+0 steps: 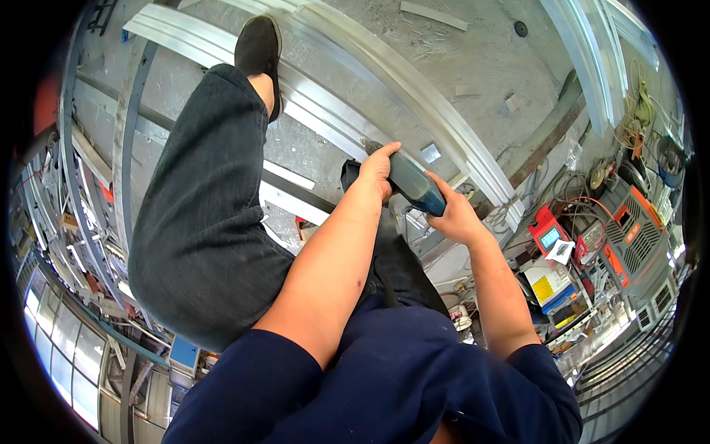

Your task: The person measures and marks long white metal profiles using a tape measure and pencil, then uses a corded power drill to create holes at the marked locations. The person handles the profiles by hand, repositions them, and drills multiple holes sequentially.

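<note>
A long-bodied teal-and-black power tool (416,183) is held in both hands, slanting from upper left to lower right. Its narrow dark front end points away from me, over pale metal profiles (325,126); whether it touches them I cannot tell. My left hand (377,172) wraps round the tool near its front, the thumb stretched along it. Around the rear end closes my right hand (452,214), with the fingertips partly hidden behind the body. A small square metal piece (430,153) lies just beyond the tool.
My dark shoe (259,48) rests by the long profiles at upper left. Steel frame bars (129,140) run along the left. At right stand a red machine with a screen (549,233), a grey-orange unit (632,229) and tangled cables. Metal offcuts (433,15) lie on the concrete floor.
</note>
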A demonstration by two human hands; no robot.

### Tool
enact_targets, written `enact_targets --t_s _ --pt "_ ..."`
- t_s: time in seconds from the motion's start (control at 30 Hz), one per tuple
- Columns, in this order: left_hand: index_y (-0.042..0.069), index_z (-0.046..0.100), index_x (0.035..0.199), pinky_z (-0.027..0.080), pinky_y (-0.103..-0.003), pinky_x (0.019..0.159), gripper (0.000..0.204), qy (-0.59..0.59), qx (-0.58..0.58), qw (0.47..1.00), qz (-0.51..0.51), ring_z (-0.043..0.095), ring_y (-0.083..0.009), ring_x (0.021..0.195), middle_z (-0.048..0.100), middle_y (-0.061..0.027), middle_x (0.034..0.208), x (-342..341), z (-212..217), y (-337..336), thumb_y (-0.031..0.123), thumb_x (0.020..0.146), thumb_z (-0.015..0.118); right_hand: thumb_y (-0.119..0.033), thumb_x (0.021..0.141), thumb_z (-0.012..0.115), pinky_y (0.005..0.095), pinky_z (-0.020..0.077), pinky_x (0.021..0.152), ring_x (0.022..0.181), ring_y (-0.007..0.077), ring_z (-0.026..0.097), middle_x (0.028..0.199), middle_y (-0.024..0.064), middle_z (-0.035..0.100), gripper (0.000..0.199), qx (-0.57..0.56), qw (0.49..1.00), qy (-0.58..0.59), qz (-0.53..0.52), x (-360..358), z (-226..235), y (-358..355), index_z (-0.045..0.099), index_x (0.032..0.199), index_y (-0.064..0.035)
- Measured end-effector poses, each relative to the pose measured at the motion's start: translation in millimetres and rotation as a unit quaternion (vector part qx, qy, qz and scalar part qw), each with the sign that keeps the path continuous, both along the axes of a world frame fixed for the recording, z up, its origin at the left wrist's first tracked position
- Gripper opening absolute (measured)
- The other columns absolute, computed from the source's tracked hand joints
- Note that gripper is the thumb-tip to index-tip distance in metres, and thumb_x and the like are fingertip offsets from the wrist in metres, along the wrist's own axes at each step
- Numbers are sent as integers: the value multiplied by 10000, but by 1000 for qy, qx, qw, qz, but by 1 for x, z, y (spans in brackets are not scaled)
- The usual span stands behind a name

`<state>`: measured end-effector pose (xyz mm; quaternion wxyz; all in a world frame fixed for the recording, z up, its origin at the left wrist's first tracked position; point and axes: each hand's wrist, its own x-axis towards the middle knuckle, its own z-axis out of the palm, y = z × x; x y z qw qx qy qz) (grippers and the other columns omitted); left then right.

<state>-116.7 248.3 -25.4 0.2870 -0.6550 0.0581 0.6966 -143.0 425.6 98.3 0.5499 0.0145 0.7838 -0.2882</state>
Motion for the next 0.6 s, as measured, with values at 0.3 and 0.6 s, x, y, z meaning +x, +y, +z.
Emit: enact_targets --t_s 0.3,0.6 --pt "-54 679 1011 569 -446 725 344 -22 -120 992 16 673 -274 786 677 -139 937 -6 -2 9 186 799 804 -16 710 711 423 531 913 1048 414 692 1118 243 711 913 -57 995 79 -3 3 -11 4 428 1563 -177" --pt "4 639 1115 597 -478 745 378 -23 33 999 -25 692 -301 788 690 -139 961 3 -1 -19 256 858 754 -46 667 749 478 545 829 937 449 682 969 243 696 952 21 990 109 91 27 1 -18 423 1556 -139"
